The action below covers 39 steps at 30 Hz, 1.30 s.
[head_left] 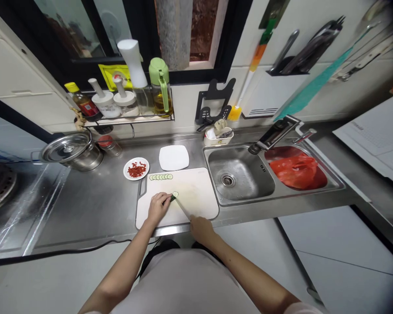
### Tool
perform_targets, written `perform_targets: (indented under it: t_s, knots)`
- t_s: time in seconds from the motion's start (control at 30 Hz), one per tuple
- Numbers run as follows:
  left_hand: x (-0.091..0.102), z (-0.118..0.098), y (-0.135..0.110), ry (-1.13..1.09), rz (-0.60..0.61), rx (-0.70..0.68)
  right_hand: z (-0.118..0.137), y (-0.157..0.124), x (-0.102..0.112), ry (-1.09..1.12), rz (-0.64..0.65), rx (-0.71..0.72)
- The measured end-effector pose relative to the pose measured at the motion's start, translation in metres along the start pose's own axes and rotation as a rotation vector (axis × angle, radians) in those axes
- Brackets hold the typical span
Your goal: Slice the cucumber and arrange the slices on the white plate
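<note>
My left hand [159, 206] is closed on a short dark-green piece of cucumber [173, 198] over the white cutting board [199, 187]. In my right hand [201, 229] is the handle of a kitchen knife [183, 208], its blade pointing up and left to the cucumber's cut end. One pale slice [175, 194] lies against the blade's tip; whether it is fully cut off I cannot tell. A row of overlapping cucumber slices [160, 177] rests along the board's upper left edge. Most of the cucumber is hidden by my left fingers.
Behind the board stand a white plate [174, 158] and a small dish [126, 173] of red dried berries. A steel sink [238, 198] adjoins on the right, with a red plastic bag [294, 171] in its second basin. A lidded pot [72, 152] stands left; bottles fill the rack [127, 120].
</note>
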<state>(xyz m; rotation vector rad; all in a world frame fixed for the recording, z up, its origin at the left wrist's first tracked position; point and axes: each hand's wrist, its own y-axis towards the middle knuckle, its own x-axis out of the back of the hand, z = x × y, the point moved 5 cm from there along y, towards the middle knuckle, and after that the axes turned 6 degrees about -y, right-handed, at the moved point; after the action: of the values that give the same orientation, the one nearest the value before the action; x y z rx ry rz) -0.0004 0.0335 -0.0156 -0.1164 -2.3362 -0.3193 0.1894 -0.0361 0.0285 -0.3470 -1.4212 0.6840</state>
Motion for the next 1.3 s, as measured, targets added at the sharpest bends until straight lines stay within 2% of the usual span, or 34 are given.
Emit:
perform_targets:
  t_s: [0.37,0.57,0.8,0.97,1.3]
  knots:
    - [0.002,-0.003,0.003,0.018,0.024,0.053,-0.022,-0.015,-0.001,0.072,0.003,-0.014]
    - [0.003,-0.005,0.005,0.036,0.02,0.099,-0.028,-0.021,0.012,0.1,0.007,-0.038]
    - [0.002,-0.02,0.016,0.143,0.065,0.222,-0.043,-0.017,0.023,0.098,-0.039,-0.111]
    - [-0.005,-0.028,0.027,0.281,0.098,0.308,-0.044,-0.016,0.024,0.118,-0.04,-0.122]
    - [-0.019,-0.03,0.041,0.386,0.137,0.301,-0.044,-0.014,0.023,0.109,-0.077,-0.104]
